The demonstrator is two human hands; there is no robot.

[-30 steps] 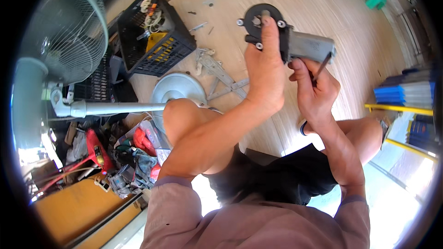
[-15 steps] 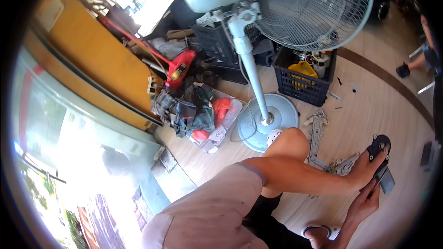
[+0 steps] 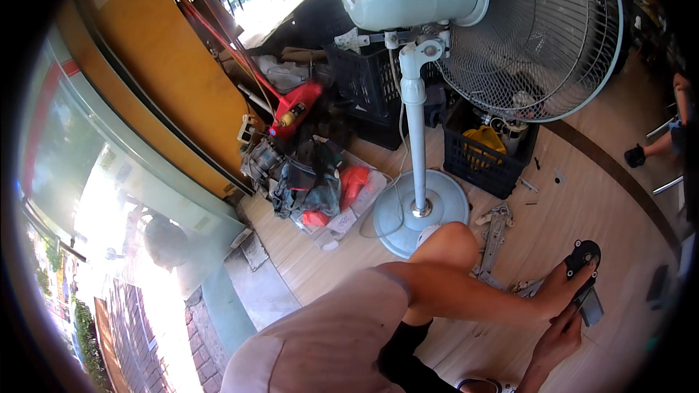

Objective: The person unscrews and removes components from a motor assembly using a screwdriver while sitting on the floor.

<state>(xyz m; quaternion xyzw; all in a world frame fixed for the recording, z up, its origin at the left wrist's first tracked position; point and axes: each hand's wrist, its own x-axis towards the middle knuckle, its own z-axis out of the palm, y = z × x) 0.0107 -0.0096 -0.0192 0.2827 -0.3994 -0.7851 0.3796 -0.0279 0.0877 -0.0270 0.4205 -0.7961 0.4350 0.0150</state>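
Observation:
At the right, low over the floor, my left hand [image 3: 559, 292] is closed around a black rounded part with bolt heads [image 3: 583, 253]. A grey rectangular piece [image 3: 593, 308] sticks out below that part, beside my fingers. My right hand [image 3: 561, 338] comes up from the lower edge with its fingers closed, touching the underside by the grey piece. What is between the right fingers is too small and hidden to make out. My bare knee [image 3: 453, 244] lies behind the left forearm. Silver metal arm-like parts [image 3: 493, 239] lie on the floor past the knee.
A pale blue pedestal fan [image 3: 415, 124] stands ahead on a round base. Behind it are a black crate [image 3: 477, 161] of parts and a heap of cloth and bags [image 3: 320, 185]. A red jack-like tool [image 3: 295, 108] leans near the yellow panel [image 3: 167, 51]. Another person's leg [image 3: 659, 147] shows far right.
The view has shifted, so the fan and crates sit lower and further right in it. Both hands keep their hold at the black part, now slightly further left and lower in view.

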